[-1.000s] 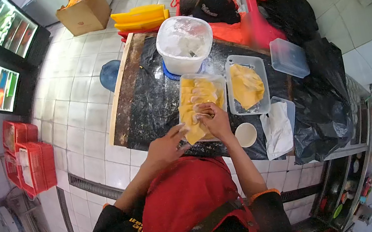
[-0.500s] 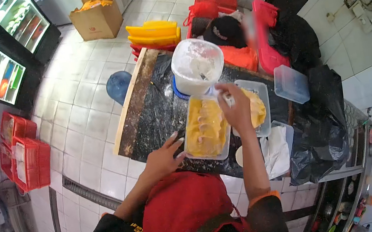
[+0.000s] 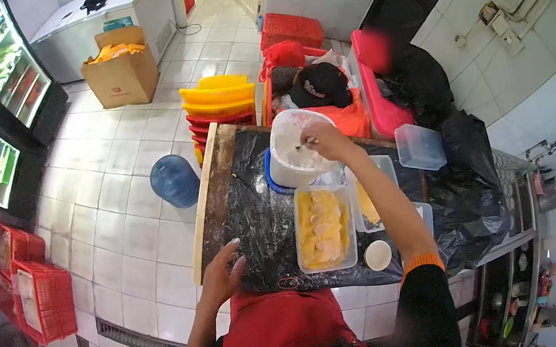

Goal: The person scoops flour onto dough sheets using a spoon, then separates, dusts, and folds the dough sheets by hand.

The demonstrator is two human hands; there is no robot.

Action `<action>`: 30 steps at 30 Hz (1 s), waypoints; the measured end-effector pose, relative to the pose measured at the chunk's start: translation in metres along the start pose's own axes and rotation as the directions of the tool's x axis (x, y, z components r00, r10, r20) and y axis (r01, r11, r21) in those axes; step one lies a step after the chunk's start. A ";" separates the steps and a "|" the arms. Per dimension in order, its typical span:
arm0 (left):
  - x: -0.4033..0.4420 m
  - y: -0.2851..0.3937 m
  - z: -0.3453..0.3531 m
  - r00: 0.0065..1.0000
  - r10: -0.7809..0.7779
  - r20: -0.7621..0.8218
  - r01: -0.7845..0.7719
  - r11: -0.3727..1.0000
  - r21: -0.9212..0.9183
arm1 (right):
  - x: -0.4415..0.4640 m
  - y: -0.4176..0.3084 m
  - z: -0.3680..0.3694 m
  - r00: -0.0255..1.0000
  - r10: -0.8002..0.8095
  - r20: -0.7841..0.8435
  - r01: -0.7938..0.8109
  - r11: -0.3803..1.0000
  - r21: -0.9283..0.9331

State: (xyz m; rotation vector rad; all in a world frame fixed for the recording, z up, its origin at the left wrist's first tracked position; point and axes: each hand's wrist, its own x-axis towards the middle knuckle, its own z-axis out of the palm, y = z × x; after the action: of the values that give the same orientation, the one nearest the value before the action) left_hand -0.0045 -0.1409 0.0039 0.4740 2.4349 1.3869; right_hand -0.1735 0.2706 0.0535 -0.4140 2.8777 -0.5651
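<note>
My right hand (image 3: pixel 326 142) is over the mouth of a white tub (image 3: pixel 284 169) of white powder. Its fingers are closed on the thin handle of what looks like a spoon (image 3: pixel 301 146), the lower end of which I cannot make out. My left hand (image 3: pixel 223 274), fingers apart and holding nothing, is by the table's near left edge. Between my arms stands a clear plastic container (image 3: pixel 300 243) of moist yellow pieces (image 3: pixel 323 221) with paler patches. A second clear container (image 3: pixel 383 165) with yellow food is partly behind my right forearm.
Black plastic covers the table (image 3: pixel 255 214). A small white cup (image 3: pixel 378 255) stands near its front edge, and a clear box (image 3: pixel 421 146) at the right. Stacked yellow and red stools (image 3: pixel 218 99) and a blue water jug (image 3: pixel 175 181) are on the floor beyond and left.
My right hand has moved from above the yellow food containers to the tub and taken hold of the spoon. My left hand has left the container's side and moved left.
</note>
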 end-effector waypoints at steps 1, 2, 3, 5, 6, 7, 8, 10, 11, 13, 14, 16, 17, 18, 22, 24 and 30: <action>0.003 -0.005 -0.005 1.000 -0.011 0.021 0.012 1.000 -0.028 | 0.002 0.000 0.000 0.985 0.094 -0.143 -0.086 0.994 0.064; 0.007 -0.010 -0.010 0.999 -0.021 0.043 0.023 0.998 -0.053 | 0.004 0.000 0.002 0.985 0.104 -0.141 -0.097 0.994 0.059; 0.011 -0.014 -0.015 0.998 -0.016 0.054 0.019 0.998 -0.058 | 0.003 -0.006 0.003 0.971 0.084 -0.223 -0.071 0.995 0.064; 0.024 -0.021 -0.024 0.998 0.042 0.057 -0.043 0.999 0.021 | 0.003 -0.015 -0.002 0.949 0.070 -0.308 -0.054 0.997 0.060; 0.029 -0.022 -0.031 0.997 0.042 0.060 -0.043 0.999 0.015 | 0.003 -0.027 -0.010 0.896 0.176 -0.408 -0.124 0.981 0.151; 0.034 -0.021 -0.038 0.997 -0.006 0.080 0.008 1.000 -0.027 | 0.006 -0.036 -0.013 0.825 0.281 -0.490 -0.177 0.952 0.249; 0.035 -0.022 -0.045 0.993 -0.055 0.108 0.062 0.996 -0.064 | 0.011 -0.041 -0.007 0.827 0.288 -0.484 -0.182 0.950 0.254; 0.040 -0.030 -0.054 0.996 0.010 0.090 -0.007 0.999 -0.031 | 0.014 -0.054 0.006 0.812 0.199 -0.550 -0.132 0.978 0.159; 0.043 -0.033 -0.058 0.995 0.082 0.058 -0.082 0.997 -0.004 | 0.013 -0.061 0.011 0.805 0.215 -0.553 -0.144 0.975 0.168; 0.044 -0.026 -0.071 0.997 0.015 0.080 -0.012 0.999 -0.044 | 0.007 -0.080 0.015 0.775 0.416 -0.476 -0.268 0.898 0.348; 0.043 -0.023 -0.075 0.994 -0.058 0.092 0.066 0.994 -0.086 | 0.003 -0.081 0.021 0.719 0.414 -0.558 -0.265 0.906 0.331; 0.041 -0.032 -0.080 0.993 -0.069 0.097 0.077 0.993 -0.084 | -0.007 -0.061 0.033 0.650 0.566 -0.507 -0.290 0.801 0.523; 0.042 -0.036 -0.082 0.992 -0.076 0.102 0.085 0.993 -0.084 | -0.012 -0.051 0.040 0.574 0.698 -0.427 -0.293 0.662 0.690; 0.043 -0.038 -0.084 0.991 -0.070 0.111 0.079 0.993 -0.085 | -0.021 -0.070 0.027 0.528 0.764 -0.371 -0.084 0.481 0.873; 0.053 -0.045 -0.077 0.990 -0.029 0.141 0.041 0.995 -0.086 | -0.050 -0.079 0.027 0.458 0.866 -0.200 0.156 0.143 0.977; 0.062 -0.042 -0.072 0.986 -0.014 0.165 0.034 0.993 -0.117 | -0.063 -0.078 0.030 0.412 0.894 -0.175 0.209 0.094 0.973; 0.080 -0.020 -0.057 0.961 0.178 0.211 -0.166 0.983 -0.077 | -0.127 -0.065 0.034 0.426 0.890 -0.162 0.386 -0.017 0.922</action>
State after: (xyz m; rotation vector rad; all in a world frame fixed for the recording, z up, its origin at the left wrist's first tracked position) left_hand -0.1023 -0.1605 0.0070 0.7958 2.2153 1.3879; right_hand -0.0300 0.2393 0.0635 1.2154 1.7215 -3.0401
